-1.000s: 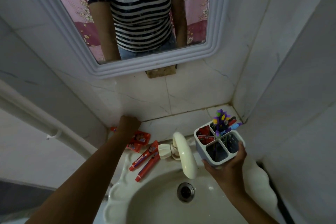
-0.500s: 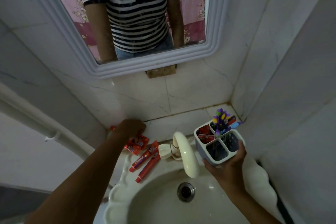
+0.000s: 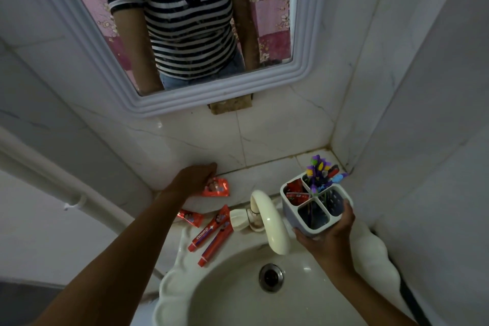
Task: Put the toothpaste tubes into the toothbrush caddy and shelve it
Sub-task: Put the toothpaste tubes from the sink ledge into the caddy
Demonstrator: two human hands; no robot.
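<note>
My right hand (image 3: 332,235) grips a white and blue toothbrush caddy (image 3: 316,206) with four compartments, held above the sink's right side. Toothbrushes (image 3: 321,172) stand in its far compartment and red tubes fill the left one. My left hand (image 3: 197,178) is closed on a red toothpaste tube (image 3: 217,188), lifted just off the tiled ledge by the wall. Two long red tubes (image 3: 211,230) lie side by side on the sink rim left of the tap. A shorter red tube (image 3: 190,217) lies beside them under my forearm.
A cream tap (image 3: 267,219) arches over the sink (image 3: 344,286) between my hands. The tiled ledge (image 3: 267,169) runs along the wall below a framed mirror (image 3: 219,92). A white pipe (image 3: 53,185) crosses the left wall. Tiled walls close the right corner.
My left hand has moved right along the ledge and lifted one red tube clear of the pile. The caddy in my right hand has barely moved.
</note>
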